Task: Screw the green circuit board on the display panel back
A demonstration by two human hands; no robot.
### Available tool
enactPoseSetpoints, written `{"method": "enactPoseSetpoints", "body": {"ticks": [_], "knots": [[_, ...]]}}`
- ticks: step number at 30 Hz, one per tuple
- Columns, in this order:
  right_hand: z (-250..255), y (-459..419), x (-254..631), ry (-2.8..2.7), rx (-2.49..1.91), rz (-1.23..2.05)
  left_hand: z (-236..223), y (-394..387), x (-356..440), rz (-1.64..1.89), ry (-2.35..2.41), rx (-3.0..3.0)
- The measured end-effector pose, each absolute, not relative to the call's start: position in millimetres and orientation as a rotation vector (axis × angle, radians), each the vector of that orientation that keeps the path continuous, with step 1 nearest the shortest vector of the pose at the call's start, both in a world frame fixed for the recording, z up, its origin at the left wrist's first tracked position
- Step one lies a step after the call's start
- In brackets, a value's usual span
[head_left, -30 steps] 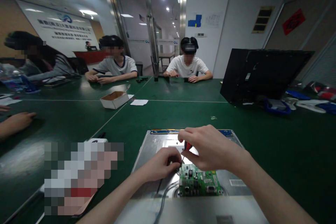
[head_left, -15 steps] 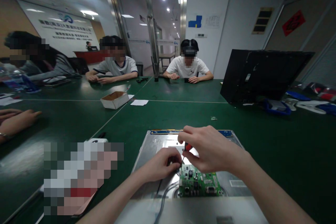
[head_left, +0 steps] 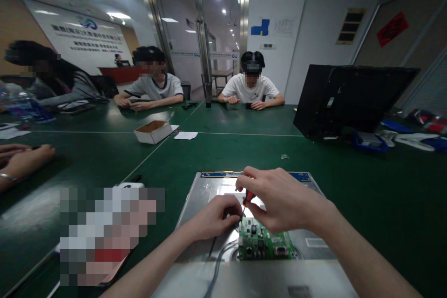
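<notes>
My right hand [head_left: 275,198] is closed round the red and black handle of a screwdriver [head_left: 249,195]. The thin shaft points down at the upper left corner of a green circuit board [head_left: 265,241]. That board lies on the metal back of a display panel [head_left: 195,216]. Beside the screwdriver tip, the thumb and fingers of my left hand [head_left: 218,216] are curled together near the board's edge. Whatever they pinch, if anything, is hidden. A grey cable [head_left: 217,265] runs from near the board toward the panel's front edge.
A dark monitor housing [head_left: 349,102] stands at the right, with blue and white tools [head_left: 415,141] beside it. An open cardboard box [head_left: 153,132] sits beyond the panel on the green table [head_left: 244,149]. Several people sit around; another person's hands [head_left: 26,160] rest at left.
Both hands stay at the board's corner. My right hand and the screwdriver have shifted only very slightly.
</notes>
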State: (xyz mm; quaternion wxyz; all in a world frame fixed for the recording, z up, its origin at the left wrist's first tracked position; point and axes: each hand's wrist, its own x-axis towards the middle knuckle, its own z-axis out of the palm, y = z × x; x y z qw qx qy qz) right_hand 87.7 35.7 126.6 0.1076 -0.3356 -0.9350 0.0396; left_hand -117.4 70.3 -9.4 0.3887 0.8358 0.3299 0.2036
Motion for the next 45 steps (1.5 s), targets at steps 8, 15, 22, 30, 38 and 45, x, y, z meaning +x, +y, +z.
{"method": "enactPoseSetpoints", "body": {"ticks": [8, 15, 22, 30, 38, 45], "knots": [[126.3, 35.9, 85.5, -2.769, -1.028, 0.064, -4.8, 69.5, -116.4, 0.488, 0.849, 2.123], [126.1, 35.3, 82.8, -2.728, -1.106, 0.015, -5.3, 69.9, -117.8, 0.492, 0.853, 2.15], [126.3, 34.9, 86.4, -2.743, -1.009, 0.099, -8.2, 70.9, -116.9, 0.474, 0.839, 2.11], [121.4, 39.9, 84.1, -2.694, -1.131, 0.069, -6.1, 68.9, -117.0, 0.489, 0.873, 2.134], [122.6, 38.0, 87.8, -2.71, -1.018, 0.153, -7.9, 70.6, -117.2, 0.464, 0.861, 2.128], [121.6, 40.2, 83.8, -2.687, -1.116, 0.081, -6.3, 70.1, -118.0, 0.469, 0.853, 2.144]]}}
